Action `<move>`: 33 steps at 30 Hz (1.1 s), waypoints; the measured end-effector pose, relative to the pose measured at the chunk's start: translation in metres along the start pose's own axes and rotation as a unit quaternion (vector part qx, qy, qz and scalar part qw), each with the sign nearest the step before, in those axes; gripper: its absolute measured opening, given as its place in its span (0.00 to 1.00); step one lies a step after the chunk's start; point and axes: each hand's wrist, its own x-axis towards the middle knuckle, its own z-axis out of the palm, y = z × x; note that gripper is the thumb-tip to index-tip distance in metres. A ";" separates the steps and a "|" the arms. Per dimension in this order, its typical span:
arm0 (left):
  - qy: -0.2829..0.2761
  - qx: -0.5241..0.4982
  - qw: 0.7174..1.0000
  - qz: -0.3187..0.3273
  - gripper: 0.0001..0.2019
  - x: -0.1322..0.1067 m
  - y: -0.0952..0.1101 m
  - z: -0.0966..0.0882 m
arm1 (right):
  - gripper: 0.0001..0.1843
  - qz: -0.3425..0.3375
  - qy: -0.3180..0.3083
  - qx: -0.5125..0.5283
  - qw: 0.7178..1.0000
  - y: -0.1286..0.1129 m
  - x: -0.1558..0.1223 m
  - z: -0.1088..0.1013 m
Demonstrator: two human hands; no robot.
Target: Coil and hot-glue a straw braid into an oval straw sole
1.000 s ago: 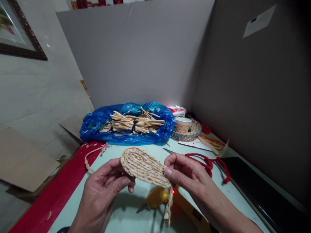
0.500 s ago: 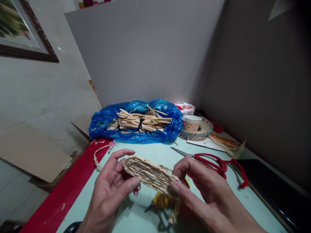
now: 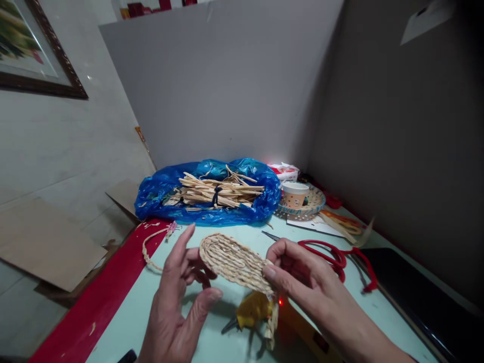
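A flat oval sole-like piece of coiled straw braid (image 3: 233,263) is held up above the table, its face tilted toward me. My right hand (image 3: 312,285) pinches its right end between thumb and fingers, and a loose braid tail hangs below. My left hand (image 3: 176,302) is spread at the other end, thumb and fingers apart; its fingers are close behind the left edge, and whether they touch is unclear. Beneath the piece lies a yellow glue gun (image 3: 251,310) with a dark nozzle and a lit red light. Red-handled scissors (image 3: 325,252) lie behind my right hand, partly hidden by it.
A blue plastic bag (image 3: 159,194) with a tied straw bundle (image 3: 227,191) sits at the back. Right of it, a paper cup (image 3: 294,196) stands in a woven basket (image 3: 317,199). A glossy black object (image 3: 419,297) lines the right side. A thin braid (image 3: 145,252) lies left.
My left hand has loosened from the straw piece, its thumb moving down and away. The piece has turned its flat face more toward me, still in my right hand.
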 end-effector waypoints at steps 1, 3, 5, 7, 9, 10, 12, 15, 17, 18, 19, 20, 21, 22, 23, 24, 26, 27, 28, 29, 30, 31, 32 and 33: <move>0.011 0.001 1.000 0.014 0.33 0.003 0.000 -0.003 | 0.17 0.002 0.002 0.007 1.000 -0.001 0.001 0.000; 0.023 -0.003 1.000 0.010 0.27 0.010 0.002 -0.008 | 0.16 0.005 -0.006 0.014 1.000 -0.003 0.002 0.000; 0.009 0.002 1.000 -0.029 0.19 0.017 0.004 -0.011 | 0.15 0.006 -0.027 0.013 1.000 -0.004 0.001 0.000; -0.016 0.028 0.997 -0.066 0.10 0.020 0.006 -0.012 | 0.15 0.007 -0.042 0.010 0.999 -0.004 0.000 0.000; -0.026 0.060 0.994 -0.083 0.07 0.021 0.007 -0.011 | 0.14 0.008 -0.041 0.011 0.999 -0.003 -0.001 0.000; -0.025 0.072 0.993 -0.086 0.08 0.020 0.007 -0.010 | 0.14 0.007 -0.038 0.014 0.999 -0.002 -0.001 0.000; -0.024 0.072 0.993 -0.088 0.08 0.018 0.006 -0.009 | 0.13 0.003 -0.036 0.023 0.999 0.000 -0.002 0.000; -0.046 0.010 0.992 -0.119 0.12 0.013 0.005 -0.010 | 0.13 -0.009 -0.033 0.033 0.999 0.002 -0.001 0.000; -0.064 -0.035 0.985 -0.154 0.18 0.012 0.005 -0.012 | 0.12 -0.016 -0.036 0.026 0.999 0.001 0.000 -0.002; -0.073 -0.043 0.982 -0.170 0.20 0.013 0.004 -0.014 | 0.11 -0.021 -0.038 0.018 0.999 0.001 0.000 -0.003; -0.078 -0.042 0.979 -0.182 0.21 0.014 0.004 -0.016 | 0.11 -0.027 -0.042 0.011 0.999 0.001 0.001 -0.004; -0.082 -0.035 0.978 -0.190 0.21 0.016 0.003 -0.018 | 0.11 -0.030 -0.048 0.005 0.998 0.001 0.001 -0.005; -0.087 -0.025 0.977 -0.195 0.21 0.018 0.002 -0.020 | 0.11 -0.029 -0.058 0.001 0.998 0.002 0.002 -0.006; -0.089 -0.013 0.976 -0.198 0.19 0.021 0.001 -0.021 | 0.11 -0.024 -0.071 -0.003 0.997 0.003 0.002 -0.007; -0.095 0.001 0.976 -0.194 0.18 0.023 0.000 -0.022 | 0.11 -0.016 -0.085 -0.007 0.996 0.004 0.003 -0.007; -0.111 0.018 0.976 -0.184 0.17 0.025 -0.001 -0.022 | 0.11 -0.010 -0.103 -0.011 0.995 0.005 0.003 -0.007; -0.163 0.043 0.970 -0.177 0.14 0.028 -0.004 -0.020 | 0.12 -0.015 -0.137 -0.022 0.990 0.008 0.004 -0.005; -0.199 0.047 0.961 -0.189 0.14 0.029 -0.005 -0.017 | 0.13 -0.027 -0.148 -0.028 0.988 0.009 0.004 -0.003; -0.234 0.047 0.950 -0.203 0.13 0.028 -0.007 -0.015 | 0.14 -0.040 -0.156 -0.031 0.986 0.011 0.004 -0.002; -0.266 0.041 0.938 -0.219 0.13 0.027 -0.007 -0.012 | 0.14 -0.049 -0.158 -0.033 0.986 0.012 0.004 0.000; -0.291 0.034 0.927 -0.232 0.15 0.025 -0.008 -0.010 | 0.15 -0.055 -0.154 -0.033 0.986 0.014 0.004 0.002; -0.307 0.027 0.920 -0.240 0.16 0.023 -0.008 -0.008 | 0.15 -0.055 -0.144 -0.031 0.988 0.015 0.004 0.004; -0.314 0.019 0.917 -0.244 0.18 0.021 -0.008 -0.007 | 0.15 -0.052 -0.132 -0.027 0.989 0.016 0.003 0.005; -0.310 0.012 0.918 -0.247 0.19 0.018 -0.008 -0.007 | 0.15 -0.051 -0.121 -0.022 0.991 0.017 0.003 0.007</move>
